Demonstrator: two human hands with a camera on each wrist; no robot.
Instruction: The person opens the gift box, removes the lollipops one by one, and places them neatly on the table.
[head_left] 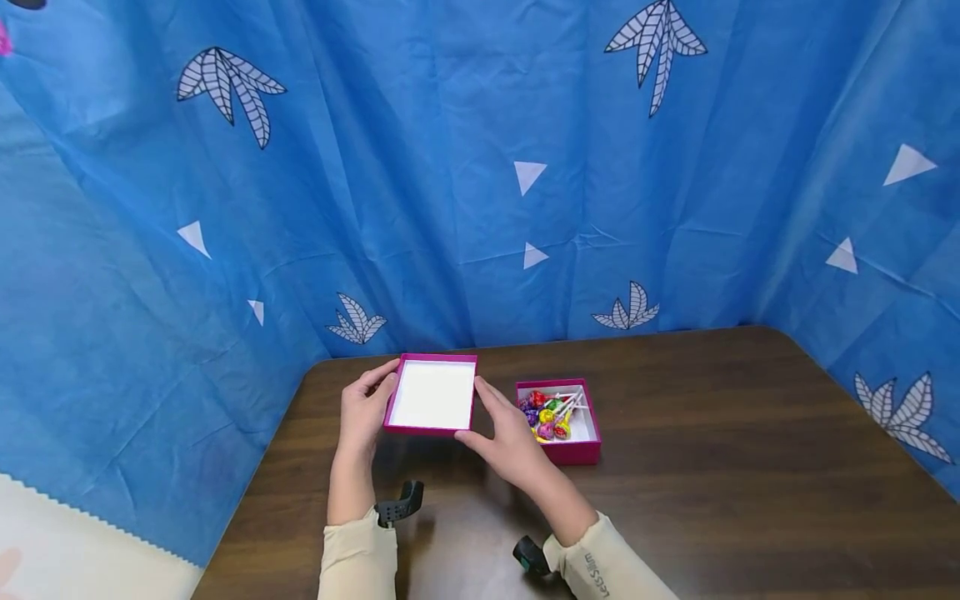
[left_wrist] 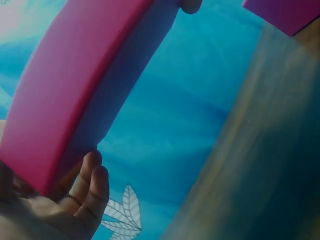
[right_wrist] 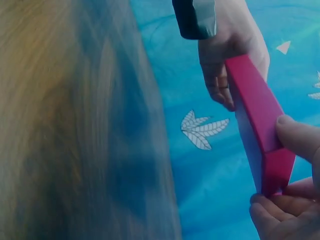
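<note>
A shallow magenta box lid [head_left: 432,396] with a white inside is held up above the table, its open side towards the head camera. On its left side my left hand [head_left: 365,408] grips the edge, fingers behind it and thumb along the rim. The right hand [head_left: 510,437] holds the opposite side, its thumb [right_wrist: 292,131] on the outer wall and other fingers curled under the corner. Just right of that hand stands a magenta box [head_left: 572,452], open at the top, holding several wrapped lollipops [head_left: 552,414] with white sticks.
A dark brown wooden table [head_left: 720,450] carries the box. Blue curtain [head_left: 450,208] with white leaf and triangle prints hangs behind the table and along both sides. A white cloth edge [head_left: 67,533] shows at lower left. Black cameras [head_left: 401,502] sit on the wrists.
</note>
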